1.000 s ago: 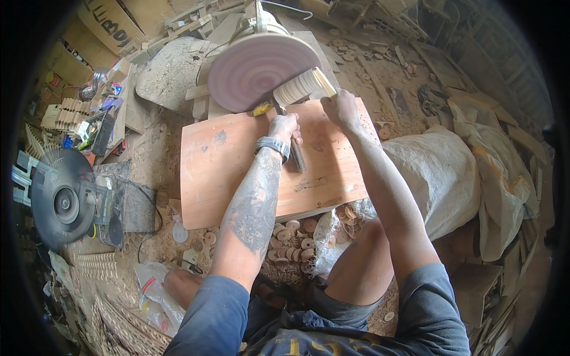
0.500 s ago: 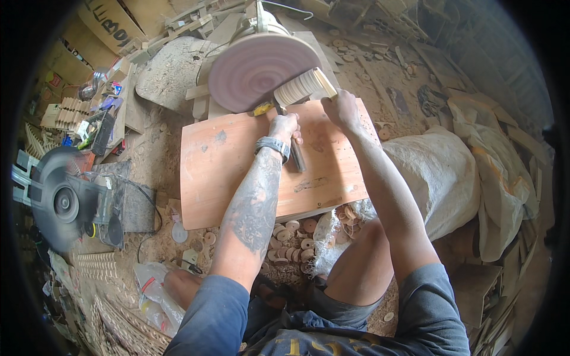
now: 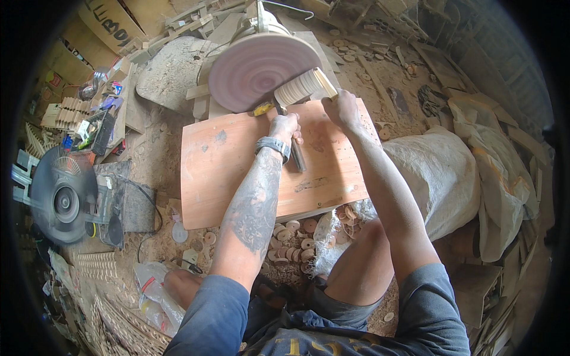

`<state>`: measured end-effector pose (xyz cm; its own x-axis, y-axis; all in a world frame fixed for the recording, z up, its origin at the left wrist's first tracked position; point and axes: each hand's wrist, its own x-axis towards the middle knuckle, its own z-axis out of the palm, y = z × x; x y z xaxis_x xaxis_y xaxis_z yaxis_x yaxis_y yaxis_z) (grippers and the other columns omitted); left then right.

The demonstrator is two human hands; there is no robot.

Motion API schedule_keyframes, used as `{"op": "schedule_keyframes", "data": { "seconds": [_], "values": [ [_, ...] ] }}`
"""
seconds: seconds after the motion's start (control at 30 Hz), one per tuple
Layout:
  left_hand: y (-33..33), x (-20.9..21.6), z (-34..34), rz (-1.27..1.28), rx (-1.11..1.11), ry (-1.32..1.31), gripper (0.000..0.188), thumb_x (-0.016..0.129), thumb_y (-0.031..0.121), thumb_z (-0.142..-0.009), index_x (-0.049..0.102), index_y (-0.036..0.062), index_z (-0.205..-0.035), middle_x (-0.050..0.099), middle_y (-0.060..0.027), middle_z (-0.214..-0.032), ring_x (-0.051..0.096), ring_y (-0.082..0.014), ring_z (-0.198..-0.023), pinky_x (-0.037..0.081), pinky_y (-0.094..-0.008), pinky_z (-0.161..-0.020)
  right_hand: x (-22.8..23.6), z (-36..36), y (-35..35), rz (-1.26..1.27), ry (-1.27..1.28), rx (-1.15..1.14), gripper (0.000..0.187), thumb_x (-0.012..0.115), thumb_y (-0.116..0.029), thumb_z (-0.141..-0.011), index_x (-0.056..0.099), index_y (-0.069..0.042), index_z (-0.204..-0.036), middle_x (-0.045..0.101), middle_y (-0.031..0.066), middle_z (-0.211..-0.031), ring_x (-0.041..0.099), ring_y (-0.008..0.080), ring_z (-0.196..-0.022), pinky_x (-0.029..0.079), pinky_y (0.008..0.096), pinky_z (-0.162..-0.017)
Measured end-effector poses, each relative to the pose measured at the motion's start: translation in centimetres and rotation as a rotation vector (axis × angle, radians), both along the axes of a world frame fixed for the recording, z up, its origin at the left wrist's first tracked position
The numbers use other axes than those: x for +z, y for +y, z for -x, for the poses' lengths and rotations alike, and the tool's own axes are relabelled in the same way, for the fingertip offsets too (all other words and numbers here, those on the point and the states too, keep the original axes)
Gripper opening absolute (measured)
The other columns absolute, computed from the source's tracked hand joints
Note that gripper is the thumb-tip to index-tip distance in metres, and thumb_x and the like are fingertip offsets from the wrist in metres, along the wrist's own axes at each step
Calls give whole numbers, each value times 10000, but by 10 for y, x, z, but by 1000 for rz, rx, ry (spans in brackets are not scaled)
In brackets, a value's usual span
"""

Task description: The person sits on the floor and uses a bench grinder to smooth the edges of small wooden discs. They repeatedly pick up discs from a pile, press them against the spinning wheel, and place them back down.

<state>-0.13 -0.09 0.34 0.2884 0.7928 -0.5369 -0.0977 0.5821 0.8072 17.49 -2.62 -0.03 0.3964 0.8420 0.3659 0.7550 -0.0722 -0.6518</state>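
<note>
Little has moved since the earlier frames: both hands stay at the far edge of the board, and the stack of discs is still pressed to the sanding wheel, with only a slight shift of the view. That stack of thin wooden discs (image 3: pixel 300 88) is pale and cream-coloured, threaded tightly together into a short ribbed cylinder, lying tilted with its left end against the right rim of the big round sanding disc (image 3: pixel 261 70), whose purplish-pink face shows concentric rings. A square, light wooden end piece (image 3: pixel 325 82) caps the right end of the stack. The right hand (image 3: pixel 339 109) is closed around that right end, just beside the cap. The left hand (image 3: pixel 285 126), with a grey band at the wrist, is closed on a dark rod-like handle (image 3: pixel 295 155) that runs from near the stack back toward the person; a small yellow part (image 3: pixel 261 109) shows just left of it at the wheel's lower rim. Both hands rest over a reddish-brown wooden board (image 3: pixel 237 166) serving as the table, smooth and dusty. Nearer the person, under the board's near edge, lies a heap of small round wooden discs with centre holes (image 3: pixel 297 234) on the sawdust floor. A white sack (image 3: pixel 439 172) sits to the right, and a circular saw (image 3: pixel 62 202) lies to the left.
</note>
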Motion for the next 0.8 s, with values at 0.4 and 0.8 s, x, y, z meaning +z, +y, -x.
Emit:
{"op": "schedule_keyframes", "data": {
  "seconds": [0.4,0.8],
  "values": [
    [-24,0,13,-139,30,64,164,571,175,-951,512,42,-875,432,-12,-585,424,-135,-422,393,-354,-384,3,11,-19,74,-58,-15,242,620,-203,-778,652,34,-813,642,251,-685,659,392,-638,503,477,-612],
    [-176,46,101,-790,87,306,365,670,325,-940,530,-11,-918,517,-63,-673,480,-175,-603,418,-358,-573,36,117,-184,-158,396,-33,253,635,-72,-791,467,-7,-612,402,66,-488,385,120,-470,362,358,-460]
  ]
}}
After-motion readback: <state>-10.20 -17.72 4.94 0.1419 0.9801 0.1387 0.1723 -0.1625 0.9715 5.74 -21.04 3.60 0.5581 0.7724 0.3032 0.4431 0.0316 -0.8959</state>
